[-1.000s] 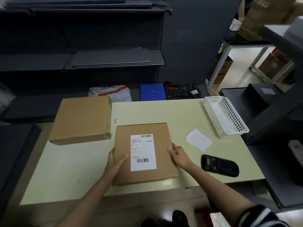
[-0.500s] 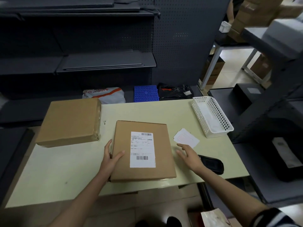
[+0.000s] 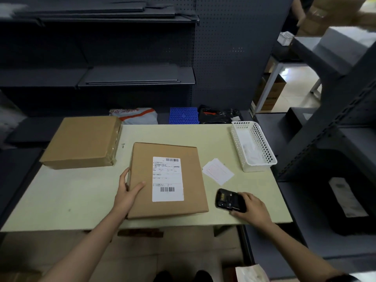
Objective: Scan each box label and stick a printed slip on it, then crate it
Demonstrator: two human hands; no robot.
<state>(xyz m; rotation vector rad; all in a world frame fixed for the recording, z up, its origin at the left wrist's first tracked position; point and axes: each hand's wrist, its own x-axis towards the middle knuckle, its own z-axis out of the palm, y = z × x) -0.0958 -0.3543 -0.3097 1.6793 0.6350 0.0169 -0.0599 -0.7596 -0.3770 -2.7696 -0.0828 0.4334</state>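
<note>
The left hand (image 3: 127,192) lies along the left edge of the labelled box (image 3: 166,180) at the centre of the frame, fingers against the side wall and thumb resting flat on the lid. It looks like a steadying hold, keeping the box square while the other hand is busy. The right hand (image 3: 251,207), lower right of centre, has its fingers curled over the black handheld scanner (image 3: 230,200), which appears to lie on the counter (image 3: 61,200) just right of the box; the grasp seems to be closing for a lift, so the scan step is about to start. The box's white shipping label (image 3: 167,179) faces up, its barcodes unobstructed, which suits scanning from above.

Two white printed slips (image 3: 217,173) lie just beyond the scanner, near the box's right edge, within easy reach for sticking. Farther right, a white perforated basket (image 3: 255,147) sits at the counter's right edge. At the upper left of the counter a second, plain cardboard box (image 3: 81,141) waits apart from the first, no label showing on top.

The counter is pale yellow-green. Behind it, dark pegboard shelving (image 3: 138,76) fills the upper frame, with a blue plastic crate (image 3: 184,115) and bagged parcels on its lowest level. Bright floor shows at upper right.
</note>
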